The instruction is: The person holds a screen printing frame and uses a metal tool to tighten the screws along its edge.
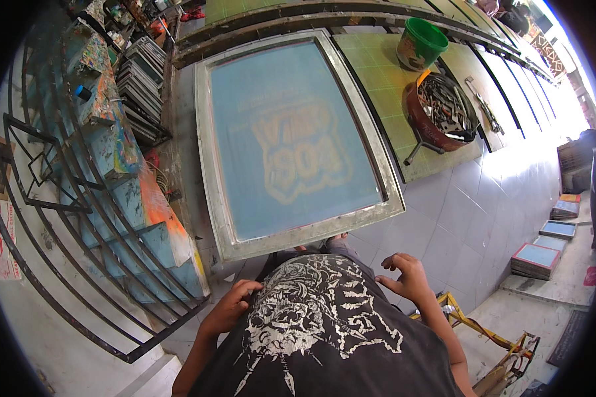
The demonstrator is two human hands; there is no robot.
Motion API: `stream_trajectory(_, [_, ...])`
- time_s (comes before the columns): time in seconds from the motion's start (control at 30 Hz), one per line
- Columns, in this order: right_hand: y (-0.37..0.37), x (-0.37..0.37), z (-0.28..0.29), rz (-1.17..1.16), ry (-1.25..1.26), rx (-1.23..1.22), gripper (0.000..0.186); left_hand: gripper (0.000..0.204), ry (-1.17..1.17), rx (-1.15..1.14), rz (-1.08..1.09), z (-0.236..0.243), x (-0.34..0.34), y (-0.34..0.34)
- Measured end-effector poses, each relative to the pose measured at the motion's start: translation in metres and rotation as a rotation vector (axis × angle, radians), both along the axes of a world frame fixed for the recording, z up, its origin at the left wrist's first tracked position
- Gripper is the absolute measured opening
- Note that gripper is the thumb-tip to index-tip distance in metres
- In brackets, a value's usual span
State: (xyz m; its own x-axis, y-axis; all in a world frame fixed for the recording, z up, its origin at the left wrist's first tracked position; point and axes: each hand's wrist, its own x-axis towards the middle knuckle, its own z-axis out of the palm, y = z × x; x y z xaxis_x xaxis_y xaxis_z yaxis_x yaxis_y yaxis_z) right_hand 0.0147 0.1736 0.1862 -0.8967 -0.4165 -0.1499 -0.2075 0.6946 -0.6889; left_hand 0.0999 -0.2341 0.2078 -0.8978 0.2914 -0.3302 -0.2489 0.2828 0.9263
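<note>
A screen-printing frame (394, 192) lies in front of me, its pale metal border around a blue mesh (265, 86) with a faint stencil of outlined lettering. Both my hands are apart from it, one on each side of my dark printed shirt (324, 311). My left hand (232, 308) holds nothing I can see; its loosely bent fingers are near the shirt's left side. On the other side, my right hand (407, 279) is empty, thumb and curled fingers apart.
Right of the frame, a green bucket (422, 43) and a round red container (437, 129) of metal tools stand on a yellow-green board (371, 66). Bent black railings (79, 251) and paint-stained steps are at left. Stacked frames (536, 260) and a yellow metal frame (487, 337) are at right.
</note>
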Motion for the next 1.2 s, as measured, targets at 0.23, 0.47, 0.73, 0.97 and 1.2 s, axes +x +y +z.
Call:
stream_trajectory(0.23, [0.02,-0.005,0.02,0.103,-0.101,-0.054,0.043,0.077,-0.007,0.118,-0.102,0.002,0.005,-0.019])
stream_trajectory(0.47, [0.001,-0.015,0.003,0.178,0.038,-0.056,0.027,0.085,-0.065,0.107,-0.078,-0.002,-0.015,0.0])
stream_trajectory(0.73, [-0.009,-0.059,-0.023,-0.397,0.317,-0.112,0.026,0.075,0.0,0.099,-0.236,-0.019,-0.013,-0.017])
stream_trajectory(0.97, [0.024,-0.1,-0.07,-0.656,0.098,-0.166,0.033,0.041,0.188,-0.066,0.369,-0.044,-0.021,-0.051])
stream_trajectory(1.2, [0.019,-0.127,-0.095,-0.635,-0.052,-0.311,0.036,0.028,0.123,-0.118,0.832,-0.13,-0.066,-0.066])
